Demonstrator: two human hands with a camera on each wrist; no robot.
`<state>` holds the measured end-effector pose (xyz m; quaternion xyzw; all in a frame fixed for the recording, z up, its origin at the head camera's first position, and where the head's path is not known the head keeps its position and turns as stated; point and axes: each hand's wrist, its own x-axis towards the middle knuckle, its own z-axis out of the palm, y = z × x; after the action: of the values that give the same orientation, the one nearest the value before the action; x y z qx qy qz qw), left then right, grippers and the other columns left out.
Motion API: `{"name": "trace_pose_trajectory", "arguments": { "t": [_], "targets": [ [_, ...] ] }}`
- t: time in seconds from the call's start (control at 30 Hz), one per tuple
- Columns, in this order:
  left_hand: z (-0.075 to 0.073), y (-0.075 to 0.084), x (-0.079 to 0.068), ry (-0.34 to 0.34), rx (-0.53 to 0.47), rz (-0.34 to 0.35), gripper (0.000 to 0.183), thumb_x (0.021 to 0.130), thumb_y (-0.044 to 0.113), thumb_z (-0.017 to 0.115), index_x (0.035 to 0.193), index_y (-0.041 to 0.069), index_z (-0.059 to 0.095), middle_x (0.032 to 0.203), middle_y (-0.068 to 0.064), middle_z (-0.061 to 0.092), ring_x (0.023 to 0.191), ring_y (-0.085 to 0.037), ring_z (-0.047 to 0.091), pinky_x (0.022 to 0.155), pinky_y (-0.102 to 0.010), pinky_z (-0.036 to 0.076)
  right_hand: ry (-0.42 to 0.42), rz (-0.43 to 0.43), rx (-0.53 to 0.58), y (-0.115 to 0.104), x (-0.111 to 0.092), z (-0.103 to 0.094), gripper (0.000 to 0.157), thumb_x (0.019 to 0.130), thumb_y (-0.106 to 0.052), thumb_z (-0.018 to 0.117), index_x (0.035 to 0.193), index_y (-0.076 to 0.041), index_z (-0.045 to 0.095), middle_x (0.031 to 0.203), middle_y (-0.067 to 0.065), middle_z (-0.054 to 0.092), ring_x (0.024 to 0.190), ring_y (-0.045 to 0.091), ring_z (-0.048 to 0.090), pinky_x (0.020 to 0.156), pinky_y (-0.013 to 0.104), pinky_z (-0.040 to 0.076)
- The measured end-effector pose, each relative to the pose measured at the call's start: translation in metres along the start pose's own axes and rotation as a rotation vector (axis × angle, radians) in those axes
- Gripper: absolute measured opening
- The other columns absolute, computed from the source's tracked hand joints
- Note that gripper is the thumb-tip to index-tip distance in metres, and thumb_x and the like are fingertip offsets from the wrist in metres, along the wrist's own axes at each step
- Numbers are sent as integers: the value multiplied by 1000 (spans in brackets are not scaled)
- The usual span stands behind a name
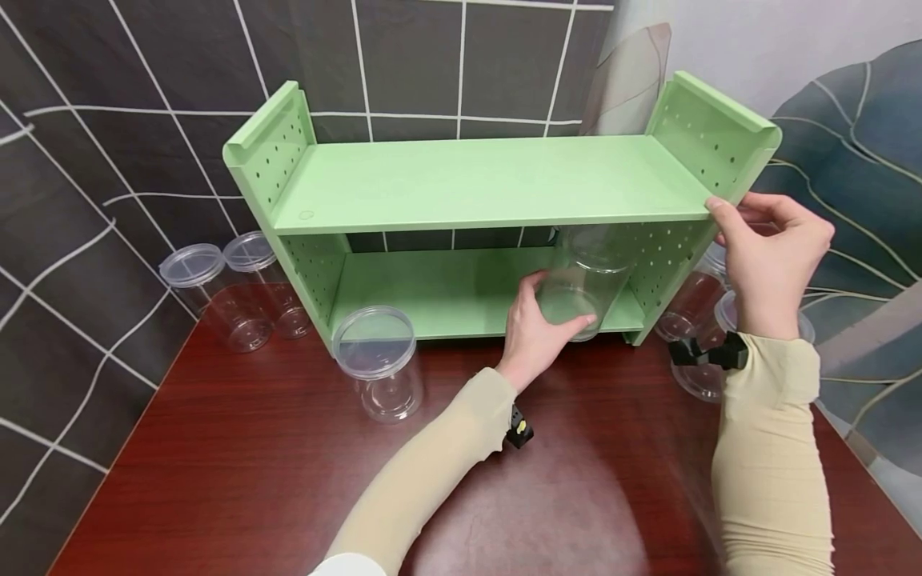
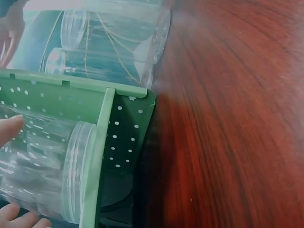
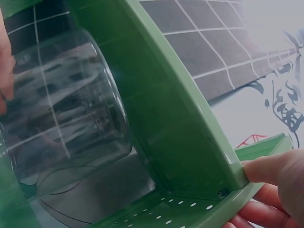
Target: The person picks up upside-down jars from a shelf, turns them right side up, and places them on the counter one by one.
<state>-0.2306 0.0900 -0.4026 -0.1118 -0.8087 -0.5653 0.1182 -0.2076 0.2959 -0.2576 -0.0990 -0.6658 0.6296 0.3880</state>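
A light green two-tier shelf rack with perforated side panels stands on the table. At the right end of its lower tier is a clear jar. My left hand holds this jar from the front, thumb and fingers spread around its wall. In the left wrist view the jar lies close against the green board. My right hand grips the front edge of the rack's right side panel, level with the upper board. The right wrist view shows thumb and fingers on either side of that panel.
A lidded clear jar stands in front of the rack's left end. Two more lidded jars are at the left by the dark tiled wall. Other clear jars stand right of the rack on the reddish-brown table.
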Motion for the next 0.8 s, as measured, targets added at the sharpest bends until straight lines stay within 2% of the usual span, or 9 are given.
{"name": "trace_pose_trajectory", "arguments": {
  "t": [0.23,0.47,0.8],
  "targets": [
    [-4,3,0,-1,4,44,94,74,39,93,147,13,42,139,0,55,125,-13,52,101,-27,46,6,2,15,1,0,0,27,77,-8,90,101,-1,80,80,2,69,67,9,64,62,16,56],
    [-6,17,7,27,-24,79,96,72,47,92,148,17,43,137,4,54,123,-10,51,98,-26,47,6,-1,-18,2,0,0,27,78,-10,89,102,-2,80,81,1,69,68,8,64,62,16,56],
    [-9,23,10,37,-23,120,95,72,42,93,149,15,44,133,3,57,119,-9,52,96,-22,45,9,2,14,4,1,0,27,76,-9,90,100,-2,80,80,2,69,67,8,64,61,16,56]
  ]
}}
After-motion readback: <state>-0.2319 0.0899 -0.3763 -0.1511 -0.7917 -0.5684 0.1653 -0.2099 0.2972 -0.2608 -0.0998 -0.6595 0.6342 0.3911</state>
